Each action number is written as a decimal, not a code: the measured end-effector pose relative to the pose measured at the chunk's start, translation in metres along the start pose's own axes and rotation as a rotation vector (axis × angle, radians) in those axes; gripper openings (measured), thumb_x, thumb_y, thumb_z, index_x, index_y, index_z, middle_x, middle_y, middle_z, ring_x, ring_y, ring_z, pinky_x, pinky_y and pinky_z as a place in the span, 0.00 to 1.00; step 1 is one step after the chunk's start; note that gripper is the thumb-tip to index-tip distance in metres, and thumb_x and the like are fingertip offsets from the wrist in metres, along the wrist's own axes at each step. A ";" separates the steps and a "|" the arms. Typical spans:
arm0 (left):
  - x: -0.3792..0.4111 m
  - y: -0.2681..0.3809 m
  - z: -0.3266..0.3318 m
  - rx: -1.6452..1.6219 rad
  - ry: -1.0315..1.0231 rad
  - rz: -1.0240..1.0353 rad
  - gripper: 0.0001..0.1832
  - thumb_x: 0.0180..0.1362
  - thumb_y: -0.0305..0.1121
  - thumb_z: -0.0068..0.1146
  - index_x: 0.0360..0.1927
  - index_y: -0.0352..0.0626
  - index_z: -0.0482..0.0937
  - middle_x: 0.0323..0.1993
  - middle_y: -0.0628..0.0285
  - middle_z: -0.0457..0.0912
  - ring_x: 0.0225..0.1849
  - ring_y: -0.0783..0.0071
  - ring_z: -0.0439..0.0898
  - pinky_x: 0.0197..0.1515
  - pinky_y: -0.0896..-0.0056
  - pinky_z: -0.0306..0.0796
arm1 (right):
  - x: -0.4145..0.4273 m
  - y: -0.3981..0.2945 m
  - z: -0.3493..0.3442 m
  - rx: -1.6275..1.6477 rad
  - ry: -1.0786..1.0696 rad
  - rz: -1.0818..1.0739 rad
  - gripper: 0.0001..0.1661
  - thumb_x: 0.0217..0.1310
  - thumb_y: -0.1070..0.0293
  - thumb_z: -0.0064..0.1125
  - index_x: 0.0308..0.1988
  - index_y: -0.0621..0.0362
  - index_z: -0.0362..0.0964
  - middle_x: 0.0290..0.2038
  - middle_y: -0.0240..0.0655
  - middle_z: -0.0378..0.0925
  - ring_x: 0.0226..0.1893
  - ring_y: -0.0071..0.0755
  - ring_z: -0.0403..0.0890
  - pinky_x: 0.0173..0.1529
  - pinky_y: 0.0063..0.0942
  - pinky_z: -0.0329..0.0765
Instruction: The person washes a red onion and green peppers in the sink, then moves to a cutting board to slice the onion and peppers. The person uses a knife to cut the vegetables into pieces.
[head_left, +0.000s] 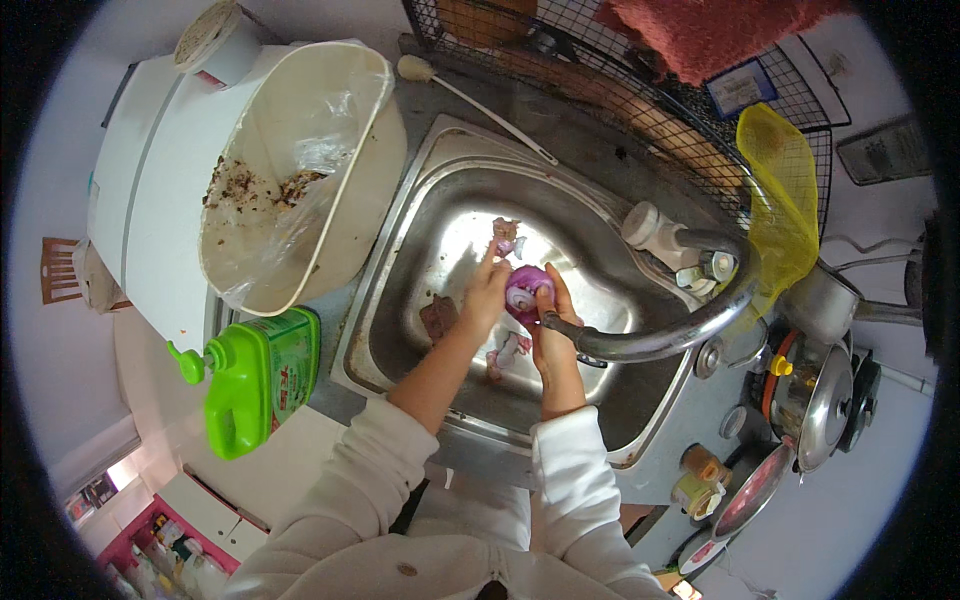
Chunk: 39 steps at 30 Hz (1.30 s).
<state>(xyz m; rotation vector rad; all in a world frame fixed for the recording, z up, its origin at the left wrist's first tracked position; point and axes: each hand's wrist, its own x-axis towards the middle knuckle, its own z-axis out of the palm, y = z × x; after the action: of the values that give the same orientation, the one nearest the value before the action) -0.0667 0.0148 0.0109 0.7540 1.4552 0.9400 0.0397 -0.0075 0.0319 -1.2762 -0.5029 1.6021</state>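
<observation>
A red onion (523, 291), its pale cut face with rings showing, is held over the steel sink (600, 390). Around its right side my right hand (556, 319) is closed, thumb on the front. My left hand (486, 292) is against its left side, fingers curled and the index finger stretched forward. Onion skin scraps (505, 231) lie in the basin beyond the hands, and more peelings (508, 354) lie between my forearms. A brown flat scrap (439, 318) rests left of my left wrist. Below the faucet spout shows a black handle (592, 361), perhaps a knife's.
The curved metal faucet (675, 337) reaches over the basin close to my right hand. At left stand a plastic-lined bin (382, 187) and a green detergent jug (240, 382). A long-handled brush (487, 109) lies behind the sink. A lidded pot (821, 409) and jars (701, 480) stand right.
</observation>
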 end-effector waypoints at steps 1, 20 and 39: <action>-0.009 0.011 0.006 -0.240 -0.048 -0.129 0.23 0.60 0.41 0.40 0.53 0.36 0.66 0.48 0.47 0.71 0.49 0.56 0.71 0.53 0.66 0.62 | 0.001 0.004 0.001 -0.046 -0.013 0.003 0.23 0.63 0.62 0.45 0.57 0.55 0.59 0.47 0.36 0.69 0.43 0.30 0.73 0.48 0.29 0.73; 0.015 -0.010 0.012 -0.078 0.137 -0.033 0.18 0.58 0.43 0.43 0.41 0.40 0.77 0.33 0.51 0.78 0.37 0.57 0.77 0.42 0.69 0.69 | -0.002 0.012 0.033 -0.043 0.097 0.049 0.22 0.60 0.66 0.51 0.55 0.53 0.61 0.49 0.36 0.69 0.47 0.30 0.72 0.47 0.28 0.72; -0.022 -0.009 0.025 -0.587 0.092 -0.168 0.33 0.59 0.46 0.46 0.63 0.42 0.51 0.58 0.58 0.58 0.56 0.65 0.64 0.55 0.68 0.62 | 0.030 0.014 0.023 0.362 0.340 0.039 0.19 0.62 0.59 0.48 0.42 0.65 0.67 0.35 0.39 0.74 0.33 0.33 0.76 0.38 0.29 0.76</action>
<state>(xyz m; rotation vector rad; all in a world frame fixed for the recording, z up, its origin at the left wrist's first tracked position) -0.0385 -0.0059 0.0139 0.1561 1.2037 1.2016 0.0144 0.0184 0.0136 -1.2471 0.0244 1.3897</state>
